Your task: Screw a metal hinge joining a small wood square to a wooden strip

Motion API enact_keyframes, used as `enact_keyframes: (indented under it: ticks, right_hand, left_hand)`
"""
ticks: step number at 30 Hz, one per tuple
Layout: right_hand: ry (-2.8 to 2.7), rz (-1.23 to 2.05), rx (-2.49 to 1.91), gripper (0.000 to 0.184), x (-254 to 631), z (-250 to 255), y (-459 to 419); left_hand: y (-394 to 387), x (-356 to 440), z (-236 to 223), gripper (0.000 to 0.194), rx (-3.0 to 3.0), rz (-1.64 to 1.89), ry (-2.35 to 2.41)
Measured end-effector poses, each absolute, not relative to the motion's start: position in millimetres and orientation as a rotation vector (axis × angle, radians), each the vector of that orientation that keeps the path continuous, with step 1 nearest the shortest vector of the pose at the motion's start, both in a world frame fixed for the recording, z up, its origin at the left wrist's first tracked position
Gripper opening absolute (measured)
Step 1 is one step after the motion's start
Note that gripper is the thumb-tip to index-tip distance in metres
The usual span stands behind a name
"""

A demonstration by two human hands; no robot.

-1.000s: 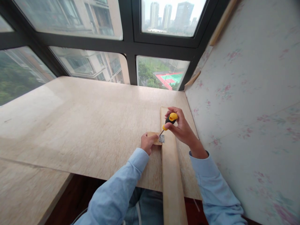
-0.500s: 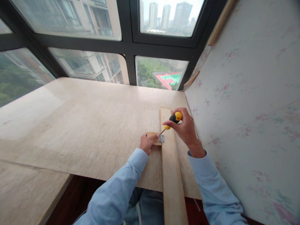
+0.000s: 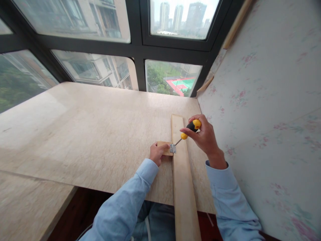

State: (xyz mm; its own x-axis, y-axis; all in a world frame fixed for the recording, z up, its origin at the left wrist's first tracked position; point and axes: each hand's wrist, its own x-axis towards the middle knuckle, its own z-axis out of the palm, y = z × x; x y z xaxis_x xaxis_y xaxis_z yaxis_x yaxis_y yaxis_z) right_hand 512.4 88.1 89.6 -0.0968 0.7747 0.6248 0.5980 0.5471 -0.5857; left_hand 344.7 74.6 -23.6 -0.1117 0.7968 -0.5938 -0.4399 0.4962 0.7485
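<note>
My right hand is closed round the yellow and black handle of a screwdriver. The screwdriver slants down to the left, its tip at the right leaf of a small metal hinge. That hinge spans the joint between a short wooden block and a long wooden board. With my left hand I grip the short block, thumb and fingers close to the hinge's left leaf. Whether the tip sits in a screw is too small to tell.
The long board lies on a beige stone-patterned ledge and juts past its front edge over my lap. A flowered wall rises close to my right arm. Dark-framed windows stand behind the ledge.
My right hand and the screwdriver have shifted right, the tip passing from the hinge's left leaf to its right leaf. My left hand, block and board have stayed in place.
</note>
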Motion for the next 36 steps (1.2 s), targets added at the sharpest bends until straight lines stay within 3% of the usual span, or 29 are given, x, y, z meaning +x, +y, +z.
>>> enact_keyframes:
  ticks: [20, 36]
  right_hand:
    - [-1.714, 0.357, -1.117, 0.044, 519, 73, 99]
    - [-1.363, 0.403, -1.043, 0.025, 523, 72, 80]
  left_hand:
    - [74, 343, -24, 0.04, 0.355, 1.067, 1.297]
    - [71, 339, -25, 0.037, 0.388, 1.1, 1.244]
